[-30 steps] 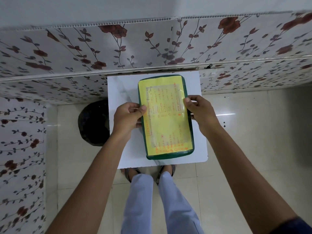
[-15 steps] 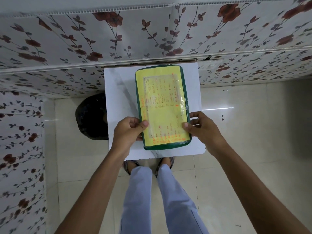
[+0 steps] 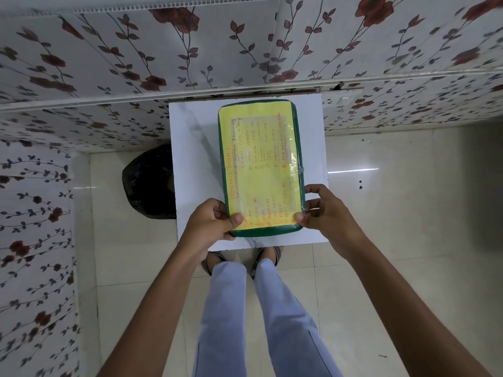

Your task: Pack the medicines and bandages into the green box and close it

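While we stand at the near edge of the small white table (image 3: 190,148), the green box (image 3: 260,170) lies closed on it, its long side running from the far edge toward us, nearer the table's right side than its left. A yellow handwritten label (image 3: 258,159) under clear film covers the lid, leaving only a green rim showing around it. Our left hand (image 3: 211,227) grips the box's near left corner, thumb pressed on top of the label and fingers curled under the edge. Our right hand (image 3: 326,213) clasps the near right corner the same way, thumb on the lid and fingers spread along the side. Beside the table's left edge a dark round bin (image 3: 148,183) sits on the pale tiled floor (image 3: 394,213). Flowered wall panels (image 3: 245,50) rise just behind the table's far edge.
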